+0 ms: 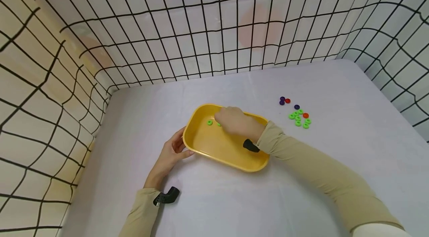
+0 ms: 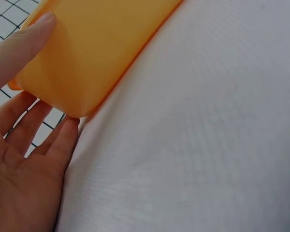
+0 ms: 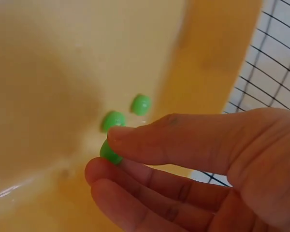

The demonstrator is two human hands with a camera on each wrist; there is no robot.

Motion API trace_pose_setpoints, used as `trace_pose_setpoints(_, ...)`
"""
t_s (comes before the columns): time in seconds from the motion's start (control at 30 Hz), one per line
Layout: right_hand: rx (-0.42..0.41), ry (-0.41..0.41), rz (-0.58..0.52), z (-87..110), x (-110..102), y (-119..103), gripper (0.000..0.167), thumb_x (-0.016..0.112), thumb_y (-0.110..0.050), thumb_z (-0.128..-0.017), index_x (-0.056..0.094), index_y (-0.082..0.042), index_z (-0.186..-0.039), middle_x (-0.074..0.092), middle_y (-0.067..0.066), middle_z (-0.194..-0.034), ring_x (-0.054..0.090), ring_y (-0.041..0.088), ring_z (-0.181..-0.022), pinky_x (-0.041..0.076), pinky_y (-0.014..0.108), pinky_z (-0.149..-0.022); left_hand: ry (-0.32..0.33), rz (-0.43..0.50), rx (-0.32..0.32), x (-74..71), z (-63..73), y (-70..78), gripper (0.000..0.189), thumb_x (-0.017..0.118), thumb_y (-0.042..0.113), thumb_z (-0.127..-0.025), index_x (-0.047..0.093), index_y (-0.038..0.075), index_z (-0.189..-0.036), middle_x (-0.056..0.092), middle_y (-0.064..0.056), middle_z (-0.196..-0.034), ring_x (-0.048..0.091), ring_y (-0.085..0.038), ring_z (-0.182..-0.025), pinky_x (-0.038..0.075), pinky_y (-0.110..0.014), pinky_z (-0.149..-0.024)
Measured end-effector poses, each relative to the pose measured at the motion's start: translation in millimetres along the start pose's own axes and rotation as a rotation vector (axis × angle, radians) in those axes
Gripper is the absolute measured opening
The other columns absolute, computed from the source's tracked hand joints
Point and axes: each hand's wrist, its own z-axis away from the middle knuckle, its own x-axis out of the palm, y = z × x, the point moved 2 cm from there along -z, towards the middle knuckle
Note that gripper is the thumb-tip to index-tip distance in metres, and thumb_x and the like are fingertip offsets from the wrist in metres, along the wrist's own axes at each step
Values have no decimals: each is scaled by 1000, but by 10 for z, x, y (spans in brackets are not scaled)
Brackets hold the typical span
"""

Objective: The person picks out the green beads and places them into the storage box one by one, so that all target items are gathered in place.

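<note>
A yellow tray (image 1: 221,149) stands on the white-covered table. My left hand (image 1: 172,151) holds the tray's left end; in the left wrist view its thumb (image 2: 26,46) lies against the outer wall and the fingers reach round the corner. My right hand (image 1: 239,122) is inside the tray near its far wall. Between its thumb and forefinger it pinches a small green bead (image 3: 108,152), partly covered by the thumb. Close by on the tray floor lie two more green beads, a nearer bead (image 3: 113,120) and a farther bead (image 3: 140,104).
Right of the tray, several green ring-shaped beads (image 1: 298,118) lie loosely together with a red bead (image 1: 305,115). Dark purple beads (image 1: 282,100) and another red one lie just beyond. A black wire grid (image 1: 214,35) borders the back and sides of the table.
</note>
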Motion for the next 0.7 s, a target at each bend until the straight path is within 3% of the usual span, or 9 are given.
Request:
trace_pose_setpoints(0.5, -25, -30, 98, -51, 185, 44, 15, 54, -1, -98, 56, -6, -83, 53, 8, -79, 44, 19, -68, 51, 33, -64, -5, -7, 9, 7, 0, 19, 83, 77, -1, -81, 34, 5, -152, 38, -16, -155, 43, -37, -138, 43, -19, -105)
trace_pose_setpoints(0.7, -21, -31, 88, -61, 205, 45, 20, 54, 0, -97, 51, -7, -79, 48, 7, -74, 42, 18, -66, 46, 30, -59, 0, 4, 3, 8, 6, 19, 84, 77, -1, -81, 34, 6, -152, 39, -16, -155, 45, -35, -136, 44, -20, -105)
